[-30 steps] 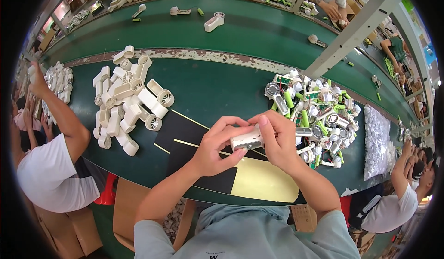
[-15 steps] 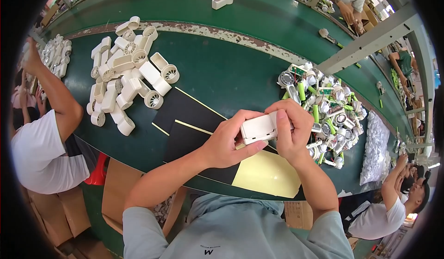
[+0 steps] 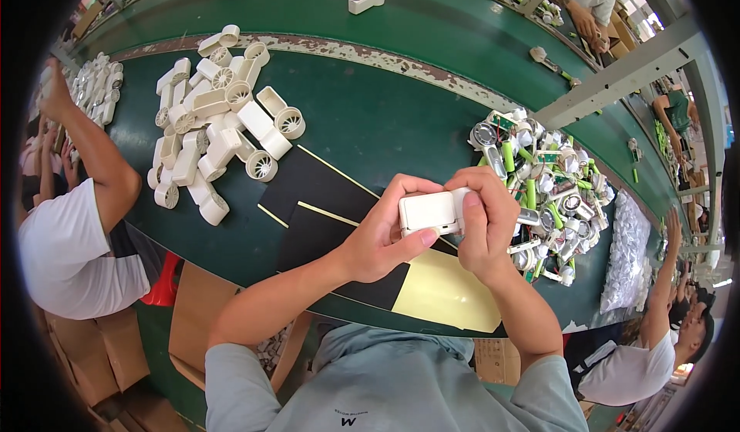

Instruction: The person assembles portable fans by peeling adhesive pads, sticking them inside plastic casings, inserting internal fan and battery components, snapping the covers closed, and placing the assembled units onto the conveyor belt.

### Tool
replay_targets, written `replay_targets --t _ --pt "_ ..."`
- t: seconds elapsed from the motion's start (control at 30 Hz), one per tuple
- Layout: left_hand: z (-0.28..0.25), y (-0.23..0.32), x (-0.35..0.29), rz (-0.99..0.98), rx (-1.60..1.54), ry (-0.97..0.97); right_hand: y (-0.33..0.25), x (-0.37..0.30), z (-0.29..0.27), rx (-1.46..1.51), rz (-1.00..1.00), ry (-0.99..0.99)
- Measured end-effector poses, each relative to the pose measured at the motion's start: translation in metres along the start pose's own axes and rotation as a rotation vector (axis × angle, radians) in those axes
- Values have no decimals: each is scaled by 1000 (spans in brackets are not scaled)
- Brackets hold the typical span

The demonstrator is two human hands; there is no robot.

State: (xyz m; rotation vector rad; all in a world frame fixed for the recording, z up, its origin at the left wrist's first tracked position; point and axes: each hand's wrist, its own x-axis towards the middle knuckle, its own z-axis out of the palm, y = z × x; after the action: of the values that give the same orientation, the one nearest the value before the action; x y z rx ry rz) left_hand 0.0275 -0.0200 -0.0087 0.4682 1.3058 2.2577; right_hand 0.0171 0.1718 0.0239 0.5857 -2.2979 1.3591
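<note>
Both my hands hold a white plastic fan casing [image 3: 428, 211] in front of my chest, above the near part of the bench. My left hand [image 3: 381, 235] wraps its left end, the thumb pressed along the lower edge. My right hand [image 3: 489, 218] grips the rounded right end, thumb on top and fingers curled behind. A smooth rectangular panel of the casing faces up. Below the hands lie black sheets [image 3: 324, 235] with pale yellow edge strips and a yellow sheet [image 3: 447, 293].
Cream fan shells [image 3: 220, 116] are heaped at left. Fan parts with green batteries and circuit boards [image 3: 547, 193] pile up at right, beside a plastic bag of white pieces [image 3: 624, 255]. A green conveyor [image 3: 462, 23] runs behind, near a metal post [image 3: 624, 70]. Co-workers sit on both sides.
My hands keep their grip on the fan casing, which has tilted slightly; its front seam looks narrower. The co-worker at right has raised an arm. The view has shifted a little.
</note>
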Motion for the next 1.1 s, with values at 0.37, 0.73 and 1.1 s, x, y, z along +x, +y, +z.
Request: replay_targets --t 0.37,0.73,1.1 --pt "-2 -17 2 275 213 11 0 -1 3 70 160 36" --pt "-15 -18 3 587 862 170 0 -9 12 323 535 -112" --pt "-21 -27 1 678 963 222 -2 -7 13 541 715 -247"
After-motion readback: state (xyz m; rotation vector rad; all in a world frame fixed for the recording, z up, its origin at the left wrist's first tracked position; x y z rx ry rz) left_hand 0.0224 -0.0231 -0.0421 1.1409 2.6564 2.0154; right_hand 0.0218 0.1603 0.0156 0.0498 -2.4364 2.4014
